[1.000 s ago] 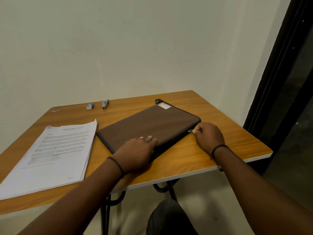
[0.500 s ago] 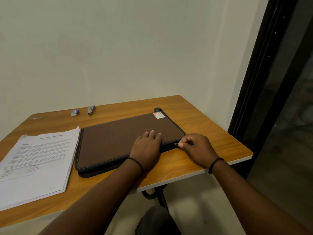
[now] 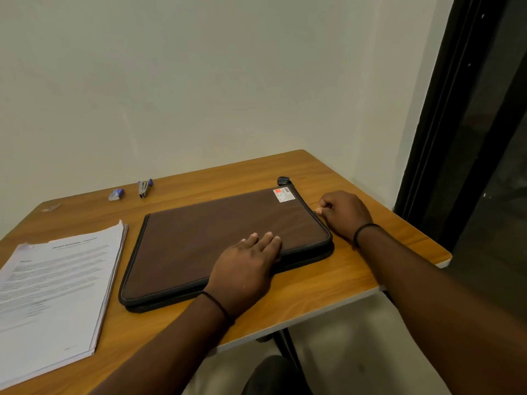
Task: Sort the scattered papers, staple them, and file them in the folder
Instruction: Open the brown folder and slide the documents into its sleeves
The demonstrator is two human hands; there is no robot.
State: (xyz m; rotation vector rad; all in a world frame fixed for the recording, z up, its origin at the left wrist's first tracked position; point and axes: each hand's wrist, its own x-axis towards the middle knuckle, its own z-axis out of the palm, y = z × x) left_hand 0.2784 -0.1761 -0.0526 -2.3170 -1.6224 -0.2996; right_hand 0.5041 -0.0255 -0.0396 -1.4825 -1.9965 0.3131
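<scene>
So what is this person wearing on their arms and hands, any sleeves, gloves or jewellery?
No sleeves or gloves show: both forearms are bare up to the edge of the picture. The left hand has a thin dark corded band round its wrist, and the right hand has a similar thin dark band round its wrist. No rings or watch can be seen.

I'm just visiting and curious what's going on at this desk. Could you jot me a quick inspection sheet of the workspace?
Surface: wooden table, against a pale wall.
Job's things: brown zip folder lying flat; paper stack left of it; stapler and small staple box at the far edge.
Clutter: small clear scrap, far left corner.
Hands: left hand flat on the folder; right hand pinching the zipper pull.
Cables: nothing seen.
Surroundings: dark door frame on the right.
</scene>
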